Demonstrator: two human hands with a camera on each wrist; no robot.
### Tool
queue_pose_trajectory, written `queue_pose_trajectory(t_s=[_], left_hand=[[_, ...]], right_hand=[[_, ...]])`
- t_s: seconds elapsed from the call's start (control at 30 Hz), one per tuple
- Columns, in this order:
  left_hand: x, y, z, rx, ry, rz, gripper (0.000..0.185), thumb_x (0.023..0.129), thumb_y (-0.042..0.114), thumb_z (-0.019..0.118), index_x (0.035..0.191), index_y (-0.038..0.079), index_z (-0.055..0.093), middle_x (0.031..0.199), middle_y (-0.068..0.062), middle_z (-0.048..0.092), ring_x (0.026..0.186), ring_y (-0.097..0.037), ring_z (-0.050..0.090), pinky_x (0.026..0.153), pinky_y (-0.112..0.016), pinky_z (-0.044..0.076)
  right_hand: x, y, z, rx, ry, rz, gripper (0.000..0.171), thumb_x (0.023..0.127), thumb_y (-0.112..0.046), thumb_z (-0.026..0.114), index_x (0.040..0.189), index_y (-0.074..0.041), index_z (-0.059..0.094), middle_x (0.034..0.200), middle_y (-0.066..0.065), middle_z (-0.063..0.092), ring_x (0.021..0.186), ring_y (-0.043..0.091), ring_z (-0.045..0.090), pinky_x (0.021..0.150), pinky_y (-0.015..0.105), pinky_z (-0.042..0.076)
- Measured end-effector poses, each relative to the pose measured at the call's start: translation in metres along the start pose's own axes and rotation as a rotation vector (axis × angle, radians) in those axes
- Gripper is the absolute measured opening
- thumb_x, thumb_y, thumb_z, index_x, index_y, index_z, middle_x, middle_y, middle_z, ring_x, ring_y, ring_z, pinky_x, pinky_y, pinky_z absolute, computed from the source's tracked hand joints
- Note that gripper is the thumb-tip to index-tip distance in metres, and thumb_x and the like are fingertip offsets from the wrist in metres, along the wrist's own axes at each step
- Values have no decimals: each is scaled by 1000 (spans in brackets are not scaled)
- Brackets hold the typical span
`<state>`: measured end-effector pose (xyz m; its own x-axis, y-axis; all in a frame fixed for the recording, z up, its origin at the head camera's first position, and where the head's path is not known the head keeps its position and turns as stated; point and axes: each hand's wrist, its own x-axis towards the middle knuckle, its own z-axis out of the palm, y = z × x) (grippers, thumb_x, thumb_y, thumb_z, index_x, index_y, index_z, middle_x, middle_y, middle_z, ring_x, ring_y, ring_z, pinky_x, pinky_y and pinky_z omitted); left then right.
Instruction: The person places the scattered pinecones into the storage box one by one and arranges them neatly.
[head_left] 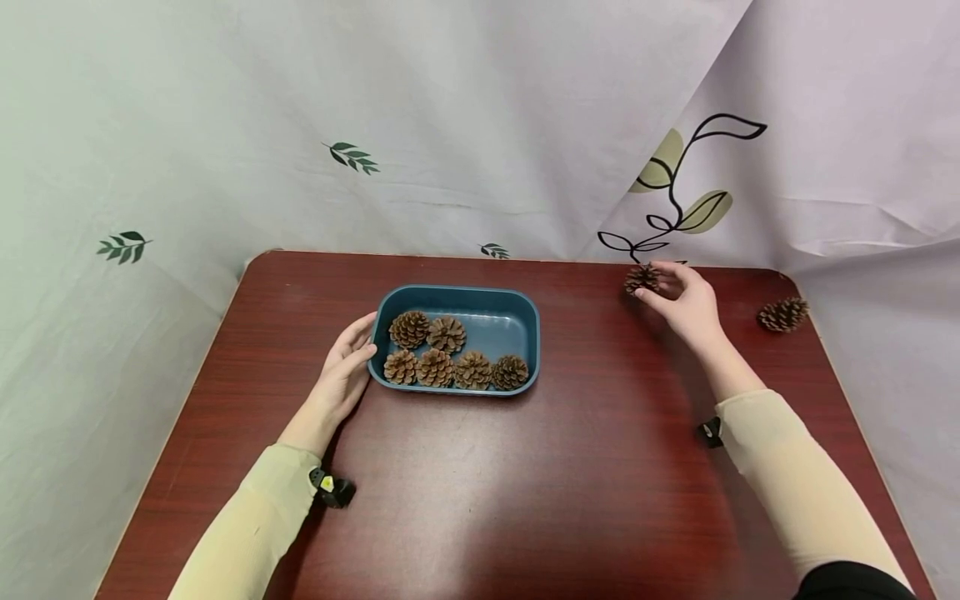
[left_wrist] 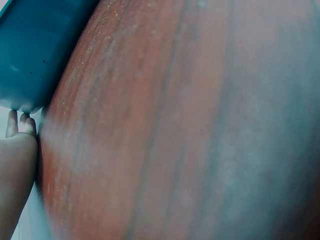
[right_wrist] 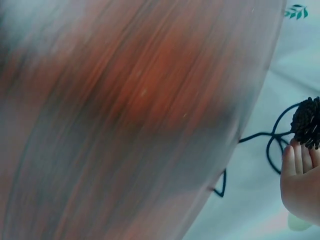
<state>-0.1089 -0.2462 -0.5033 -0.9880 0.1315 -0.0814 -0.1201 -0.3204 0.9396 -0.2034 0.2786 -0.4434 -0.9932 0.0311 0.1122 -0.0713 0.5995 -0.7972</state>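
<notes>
Right hand (head_left: 686,302) pinches a cone (head_left: 642,278) in its fingertips near the table's (head_left: 525,500) far edge, right of centre. Left hand (head_left: 345,367), fingers relaxed, rests against the tray's (head_left: 491,293) left wall; tray holds six cones. Spare cone (head_left: 782,314) at right edge.

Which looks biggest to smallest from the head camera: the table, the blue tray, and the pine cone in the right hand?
1. The table, by far the biggest.
2. The blue tray, which holds six pine cones.
3. The pine cone pinched in the right hand, smallest, though it sits farther back, so it may look a bit smaller.
</notes>
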Motion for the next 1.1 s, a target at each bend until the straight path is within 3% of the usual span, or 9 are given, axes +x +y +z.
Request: queue_pose_trajectory(t_s=[0.63,0.7,0.8,0.87,0.93,1.1], left_hand=[[-1,0,0,-2,1,0,56,110,1,46,164,9,32,151,10,51,137,-6,52,103,-21,48],[-1,0,0,-3,1,0,57,109,0,45,164,8,32,151,10,51,137,-6,52,103,-21,48],[-1,0,1,-3,1,2,57,109,0,45,163,8,32,151,10,52,137,-6,52,103,-21,48],[0,0,0,-3,3,2,56,109,0,45,163,9,33,150,11,53,136,-6,52,103,-21,48],[0,0,0,-3,5,2,56,109,0,45,163,9,34,150,11,53,136,-6,52,103,-21,48],[-1,0,0,3,8,-1,56,109,0,45,163,10,34,149,11,54,136,-7,53,103,-21,48]], right_hand=[[-14,-30,28,38,-105,-79,54,94,-11,81,144,-4,64,137,21,68,101,-18,55,97,7,47],[-16,-33,31,47,-120,-86,54,94,-11,81,144,-3,64,138,21,67,108,-4,65,104,18,52],[-18,-38,36,66,-136,-104,53,93,-10,81,143,-3,65,140,20,67,110,-2,65,109,37,54],[-20,-41,39,89,-140,-118,52,93,-7,82,142,-2,65,138,20,67,110,-4,66,109,43,53],[-21,-45,43,114,-140,-140,52,91,-4,82,140,-1,66,136,21,68,104,-16,58,108,40,54],[-25,-53,52,158,-156,-189,52,89,2,83,138,2,66,135,22,68,107,-10,59,106,29,55]])
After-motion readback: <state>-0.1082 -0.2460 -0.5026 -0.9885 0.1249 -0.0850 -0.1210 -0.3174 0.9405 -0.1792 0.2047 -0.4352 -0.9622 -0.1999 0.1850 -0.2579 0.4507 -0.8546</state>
